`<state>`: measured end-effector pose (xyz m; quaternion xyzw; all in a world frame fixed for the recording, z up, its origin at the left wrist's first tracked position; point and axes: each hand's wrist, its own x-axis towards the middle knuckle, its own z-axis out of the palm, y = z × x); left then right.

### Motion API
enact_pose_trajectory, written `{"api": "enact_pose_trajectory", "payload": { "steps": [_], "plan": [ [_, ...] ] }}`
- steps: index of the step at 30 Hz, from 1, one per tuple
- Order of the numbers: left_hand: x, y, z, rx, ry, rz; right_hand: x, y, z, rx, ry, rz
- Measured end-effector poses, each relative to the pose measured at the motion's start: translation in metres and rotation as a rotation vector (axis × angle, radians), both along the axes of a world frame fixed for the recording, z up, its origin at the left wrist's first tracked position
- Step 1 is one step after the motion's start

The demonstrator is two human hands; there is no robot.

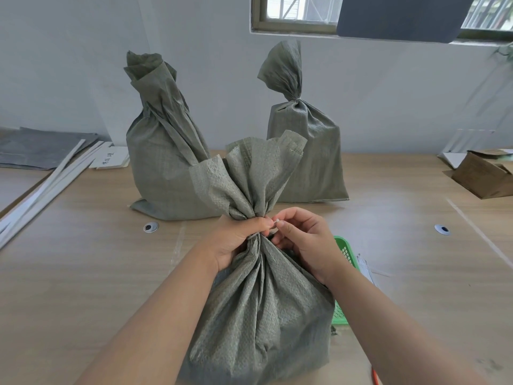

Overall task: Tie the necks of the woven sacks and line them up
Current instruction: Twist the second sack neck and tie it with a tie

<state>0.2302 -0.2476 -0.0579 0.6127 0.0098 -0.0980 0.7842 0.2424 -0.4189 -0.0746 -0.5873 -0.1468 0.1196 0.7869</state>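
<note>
A grey-green woven sack [258,309] stands right in front of me on the wooden table [97,273], its neck bunched and its top fanning upward. My left hand [236,240] grips the gathered neck from the left. My right hand [302,237] pinches the end of a thin whitish tie [275,222] that wraps the neck. Behind stand two more sacks: the left sack [163,162] with a loosely twisted neck where no tie shows, and the right sack [308,151] with a tightly cinched neck.
A green plastic basket [345,262] sits just right of the near sack, partly hidden by my right arm. Long white strips [47,184] and dark sheets lie at the left. A brown cardboard box [483,176] lies at the far right. Two round cable holes dot the table.
</note>
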Motion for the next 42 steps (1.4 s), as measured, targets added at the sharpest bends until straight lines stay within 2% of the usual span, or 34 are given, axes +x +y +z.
{"api": "enact_pose_trajectory", "payload": {
  "steps": [9, 25, 42],
  "plan": [
    [0.0011, -0.0035, 0.0028, 0.039, 0.025, 0.026, -0.0031, 0.004, -0.0004, -0.141, -0.16, -0.082],
    [0.0054, -0.0058, 0.0059, 0.12, 0.05, 0.027, -0.0052, 0.0054, -0.0009, -0.222, -0.203, -0.156],
    [0.0036, -0.0033, 0.0087, 0.06, 0.1, 0.042, -0.007, 0.0046, -0.0013, -0.34, -0.338, -0.226]
  ]
}}
